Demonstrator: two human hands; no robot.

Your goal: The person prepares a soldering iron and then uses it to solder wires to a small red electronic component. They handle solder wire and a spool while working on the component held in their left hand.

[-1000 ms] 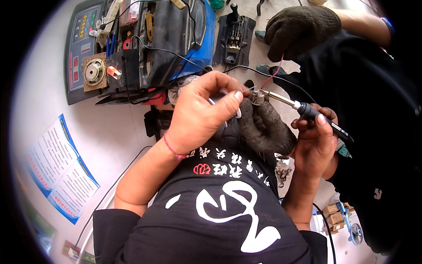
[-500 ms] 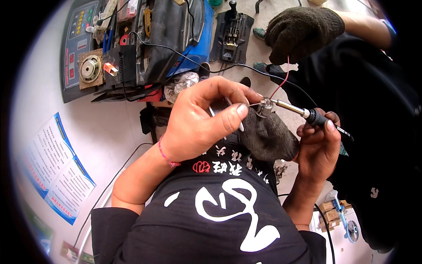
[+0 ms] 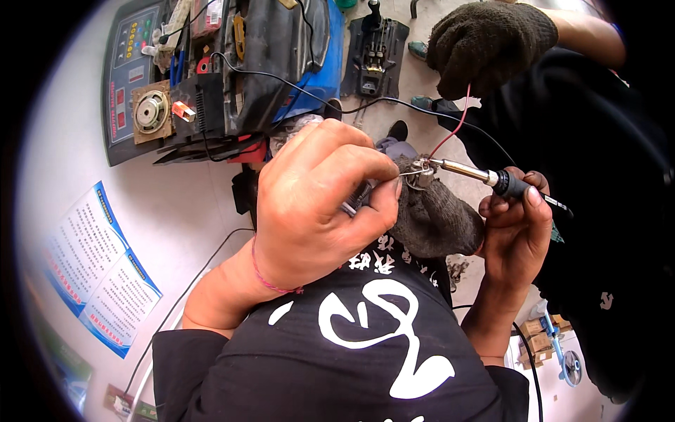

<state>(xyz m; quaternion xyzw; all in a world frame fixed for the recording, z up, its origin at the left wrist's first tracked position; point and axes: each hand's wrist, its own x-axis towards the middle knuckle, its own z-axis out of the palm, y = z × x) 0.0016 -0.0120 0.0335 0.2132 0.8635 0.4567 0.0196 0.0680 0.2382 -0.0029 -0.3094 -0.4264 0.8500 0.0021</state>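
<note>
Between thumb and forefinger, my left hand [image 3: 320,204] pinches a thin length of solder wire [image 3: 412,173], whose end reaches a small metal part [image 3: 422,177]. More of something grey shows inside my curled fingers, mostly covered. My right hand [image 3: 519,235] is closed round the dark handle of a soldering iron [image 3: 512,186], and the iron's tip points left at the top of the metal part. Another person's gloved hand [image 3: 443,221] supports that part from below. Their other gloved hand [image 3: 485,46] holds a red wire [image 3: 462,123] running down to it.
At the upper left stands a cluttered workbench machine with a control panel [image 3: 132,42] and a speaker [image 3: 151,110]. A black cable [image 3: 281,83] crosses above my hands. A pedal-like black unit [image 3: 373,60] lies on the floor. The other person's dark clothing [image 3: 583,176] fills the right.
My left hand has turned, its knuckles higher and its fingertips closer to the metal part. The soldering iron stays at the part, while the whole view has shifted slightly.
</note>
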